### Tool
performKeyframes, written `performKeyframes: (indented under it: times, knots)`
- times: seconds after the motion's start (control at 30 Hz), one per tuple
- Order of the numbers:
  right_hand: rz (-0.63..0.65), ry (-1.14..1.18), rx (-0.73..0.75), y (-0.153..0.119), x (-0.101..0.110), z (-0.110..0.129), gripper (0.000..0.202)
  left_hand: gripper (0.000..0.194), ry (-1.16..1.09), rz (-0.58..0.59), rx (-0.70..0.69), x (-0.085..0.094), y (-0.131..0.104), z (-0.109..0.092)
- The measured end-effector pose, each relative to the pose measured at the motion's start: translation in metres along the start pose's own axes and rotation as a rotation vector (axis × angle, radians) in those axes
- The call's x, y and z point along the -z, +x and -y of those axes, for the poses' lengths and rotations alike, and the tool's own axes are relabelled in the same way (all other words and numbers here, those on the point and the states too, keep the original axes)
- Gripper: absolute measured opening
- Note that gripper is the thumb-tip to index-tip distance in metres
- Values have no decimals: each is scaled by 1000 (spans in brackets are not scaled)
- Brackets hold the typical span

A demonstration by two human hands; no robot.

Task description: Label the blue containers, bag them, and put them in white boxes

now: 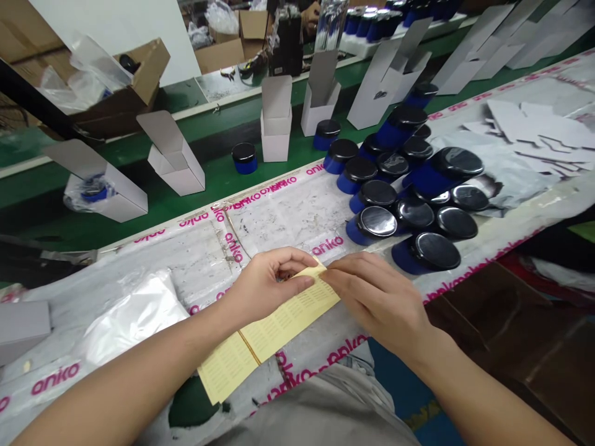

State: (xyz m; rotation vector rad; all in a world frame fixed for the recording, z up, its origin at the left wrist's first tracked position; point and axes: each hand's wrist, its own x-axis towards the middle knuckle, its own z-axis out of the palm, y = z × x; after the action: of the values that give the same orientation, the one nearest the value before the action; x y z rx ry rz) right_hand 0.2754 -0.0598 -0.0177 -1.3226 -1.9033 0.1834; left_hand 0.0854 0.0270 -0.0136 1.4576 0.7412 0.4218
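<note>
A yellow sheet of printed labels (279, 328) lies slantwise over the table edge in front of me. My left hand (272, 282) pinches its upper edge between thumb and curled fingers. At the sheet's upper right corner, my right hand (379, 297) has its thumb and fingers pressed together; whether a single label is between them is too small to tell. Both hands nearly touch. Right of them stand several blue jars with black lids (430, 251), some stacked on others.
Open white boxes (276, 133) stand along the green conveyor (218, 179), with a lone jar (244, 158) among them. A white plastic bag (139, 316) lies at left. White cardboard pieces (534, 133) lie at right. Across the belt, a person's hand (310, 18) shows.
</note>
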Motion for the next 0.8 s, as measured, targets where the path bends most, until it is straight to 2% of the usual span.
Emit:
performKeyframes:
  times: [0.07,0.17,0.23,0.3,0.43,0.47,0.53,0.63,0.67,0.8]
  knots:
    - [13,95,-97,0,-2,-1,17,21,-3,4,10,0,1,2]
    - [57,331,-388,1,-4,-2,12,20,9,11,19,-1,3,3]
    - [87,465,-528,1,-5,-2,14,19,32,6,15,-1,4,3]
    - [54,506,-550,3,-4,-2,13,23,73,-13,15,-2,3,4]
    - [-211,321,-415,27,0,2,7,40,294,-33,-39,-3,-2,4]
    - [-248,277,-364,40,-1,2,4,42,356,-18,-77,-3,-3,4]
    - [-241,211,-253,74,-10,1,6,41,428,0,-145,0,-3,3]
    - [-67,30,-182,141,-39,-7,31,29,446,-31,-203,7,-2,3]
    - [56,-85,-204,164,-51,-10,42,25,445,-45,-217,9,-2,4]
    - [222,-196,-216,233,-100,-22,61,23,506,-44,-270,12,-1,7]
